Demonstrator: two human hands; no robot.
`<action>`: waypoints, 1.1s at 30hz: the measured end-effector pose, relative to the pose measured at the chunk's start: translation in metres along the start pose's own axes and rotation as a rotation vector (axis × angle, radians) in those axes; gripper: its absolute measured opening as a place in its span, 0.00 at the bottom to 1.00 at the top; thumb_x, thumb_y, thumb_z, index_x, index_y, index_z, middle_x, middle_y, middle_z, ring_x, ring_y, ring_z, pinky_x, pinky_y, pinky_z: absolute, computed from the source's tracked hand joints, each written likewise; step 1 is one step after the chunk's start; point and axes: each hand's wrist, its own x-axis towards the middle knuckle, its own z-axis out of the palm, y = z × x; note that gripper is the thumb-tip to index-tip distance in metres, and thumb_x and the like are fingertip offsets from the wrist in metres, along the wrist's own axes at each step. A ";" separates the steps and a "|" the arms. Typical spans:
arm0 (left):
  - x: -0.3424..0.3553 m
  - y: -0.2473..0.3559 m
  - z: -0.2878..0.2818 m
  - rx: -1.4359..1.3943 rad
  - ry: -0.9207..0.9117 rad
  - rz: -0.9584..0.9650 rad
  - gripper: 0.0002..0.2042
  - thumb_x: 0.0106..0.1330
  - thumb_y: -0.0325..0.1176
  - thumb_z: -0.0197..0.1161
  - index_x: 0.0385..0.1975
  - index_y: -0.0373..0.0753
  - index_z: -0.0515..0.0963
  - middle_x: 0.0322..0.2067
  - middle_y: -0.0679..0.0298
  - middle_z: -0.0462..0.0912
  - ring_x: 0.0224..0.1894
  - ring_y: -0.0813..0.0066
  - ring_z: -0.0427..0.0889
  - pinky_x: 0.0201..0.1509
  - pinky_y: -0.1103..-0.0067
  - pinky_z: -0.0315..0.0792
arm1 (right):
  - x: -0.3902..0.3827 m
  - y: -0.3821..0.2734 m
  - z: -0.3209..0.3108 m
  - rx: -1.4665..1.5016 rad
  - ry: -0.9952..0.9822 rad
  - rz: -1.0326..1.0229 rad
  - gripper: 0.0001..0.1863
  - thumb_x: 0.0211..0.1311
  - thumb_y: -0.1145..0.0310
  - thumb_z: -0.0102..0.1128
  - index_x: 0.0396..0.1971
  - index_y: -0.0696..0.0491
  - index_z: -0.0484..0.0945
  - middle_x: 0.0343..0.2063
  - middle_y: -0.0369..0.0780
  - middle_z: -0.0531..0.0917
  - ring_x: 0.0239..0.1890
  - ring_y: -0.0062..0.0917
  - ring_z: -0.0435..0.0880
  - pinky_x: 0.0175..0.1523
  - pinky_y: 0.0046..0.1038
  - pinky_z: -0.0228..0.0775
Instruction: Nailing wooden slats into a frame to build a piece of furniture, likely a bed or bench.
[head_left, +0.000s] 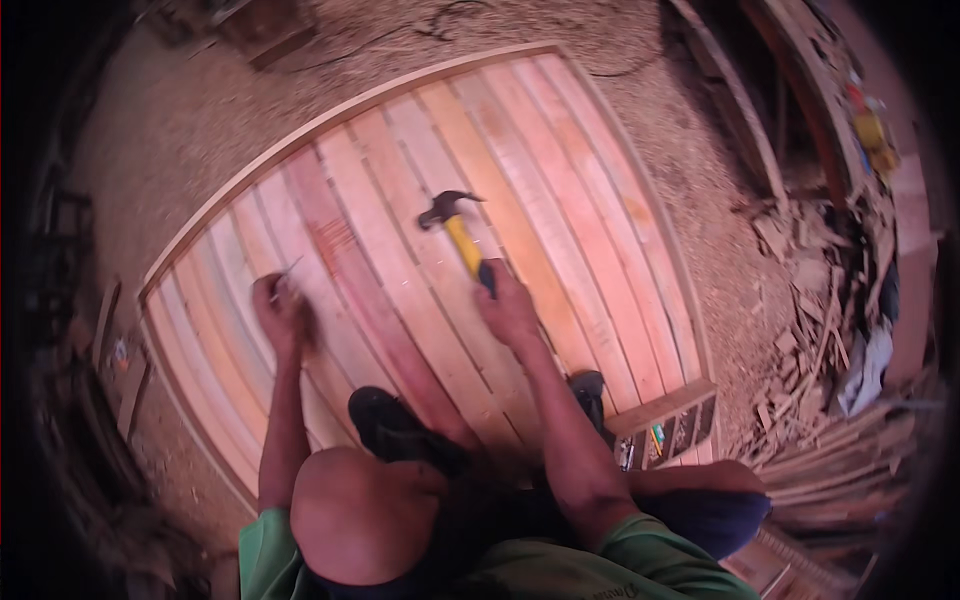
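My right hand (pixel 508 312) is closed round the dark grip of a claw hammer (pixel 461 238) with a yellow shaft and black head. The hammer is raised over the middle of a slatted wooden panel (pixel 345 195), its head pointing away from me. Over to the left, my left hand (pixel 284 315) is closed in a pinch on a thin nail (pixel 293 265), whose end sticks out past the fingers. That hand is low over the boards; whether the nail touches one I cannot tell. Slight blur softens both hands.
My black shoes (pixel 385 420) stand on the panel. A raised wooden strip (pixel 350 105) borders its far edge. At its near right corner is a slotted wooden piece (pixel 660 425) with small items inside. Shavings cover the ground (pixel 690 130), and scrap wood (pixel 800 340) lies at the right.
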 end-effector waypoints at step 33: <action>-0.129 -0.026 -0.085 0.299 0.166 -0.058 0.04 0.61 0.27 0.65 0.34 0.42 0.82 0.35 0.60 0.76 0.40 0.59 0.74 0.47 0.66 0.67 | -0.064 -0.137 0.043 0.420 -0.284 -0.603 0.29 0.72 0.42 0.52 0.41 0.59 0.72 0.17 0.35 0.75 0.16 0.18 0.73 0.23 0.22 0.64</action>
